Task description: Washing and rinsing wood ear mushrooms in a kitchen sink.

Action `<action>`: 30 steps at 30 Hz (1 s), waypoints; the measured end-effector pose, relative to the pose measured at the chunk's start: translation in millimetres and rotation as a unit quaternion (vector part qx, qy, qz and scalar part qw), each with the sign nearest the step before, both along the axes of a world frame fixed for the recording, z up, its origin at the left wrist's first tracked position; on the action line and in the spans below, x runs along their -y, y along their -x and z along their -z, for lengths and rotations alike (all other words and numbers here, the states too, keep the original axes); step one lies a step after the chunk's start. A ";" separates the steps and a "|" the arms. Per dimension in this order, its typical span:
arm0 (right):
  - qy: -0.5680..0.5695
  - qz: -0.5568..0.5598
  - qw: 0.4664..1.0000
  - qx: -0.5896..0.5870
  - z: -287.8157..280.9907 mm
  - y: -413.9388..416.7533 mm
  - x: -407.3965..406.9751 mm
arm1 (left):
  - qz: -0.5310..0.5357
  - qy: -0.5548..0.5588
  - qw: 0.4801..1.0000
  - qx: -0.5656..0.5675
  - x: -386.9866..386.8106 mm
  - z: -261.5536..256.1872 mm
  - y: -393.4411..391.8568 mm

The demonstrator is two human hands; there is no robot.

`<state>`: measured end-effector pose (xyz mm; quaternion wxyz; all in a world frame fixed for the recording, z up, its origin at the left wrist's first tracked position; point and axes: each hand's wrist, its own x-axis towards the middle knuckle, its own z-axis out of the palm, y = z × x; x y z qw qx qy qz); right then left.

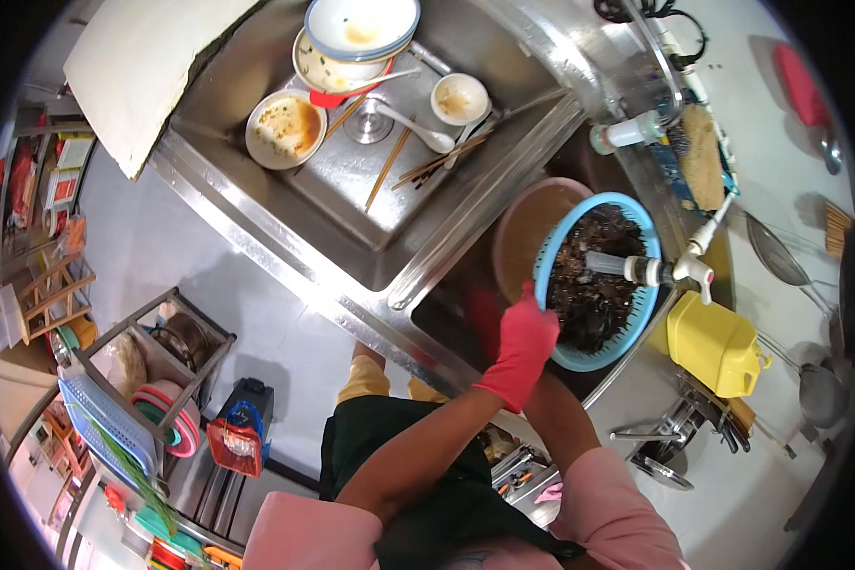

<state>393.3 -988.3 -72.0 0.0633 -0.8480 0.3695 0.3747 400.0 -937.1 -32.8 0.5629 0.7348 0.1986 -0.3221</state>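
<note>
My left hand (527,349), in a red rubber glove, grips the near-left rim of a light-blue plastic colander (645,335). The colander tilts in the right-hand sink basin (445,306) and holds a heap of wet, dark-brown, ragged pieces (595,313), perhaps wood ear fungus. Partly under it sits a reddish-brown round tub (516,235) of brownish liquid. A white tap (691,271) with a clear nozzle (604,262) reaches over the heap; whether water runs is unclear. My right forearm passes beneath the left glove, which hides that hand. A blurred red patch beyond could be its glove or a reflection.
The left-hand sink basin (328,214) contains soiled bowls (285,132), white spoons (420,132) and several chopsticks (385,174). A second tap (627,133) is above the divider. A yellow plastic jug (712,345) and a knife rack (727,413) stand right. Behind-left is a metal shelf rack (174,349).
</note>
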 end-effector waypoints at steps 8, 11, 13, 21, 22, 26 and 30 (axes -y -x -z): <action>-0.104 -0.064 0.981 0.153 26.4 -11.4 -26.4 | 0.016 -0.028 0.999 -0.014 -13.5 4.5 -6.7; -0.158 -0.082 0.965 0.192 54.6 -6.8 -35.1 | 0.027 -0.026 0.999 0.009 -16.4 2.6 -10.2; -0.205 -0.097 0.950 0.216 72.6 -1.5 -52.9 | 0.017 -0.036 0.999 0.024 -27.0 2.8 -14.4; -0.286 -0.181 0.877 0.340 99.8 -6.4 -41.4 | -0.023 -0.061 0.998 0.021 -10.7 9.6 -5.1; -0.298 -0.193 0.865 0.355 103.3 -8.1 -40.2 | -0.025 -0.061 0.998 0.024 -7.1 10.9 -0.8; -0.365 -0.229 0.808 0.401 125.2 7.7 -54.4 | -0.029 -0.036 0.999 -0.017 -16.2 11.0 6.7; -0.379 -0.222 0.800 0.408 139.7 24.5 -41.0 | -0.028 0.036 0.999 -0.013 -7.0 2.0 4.7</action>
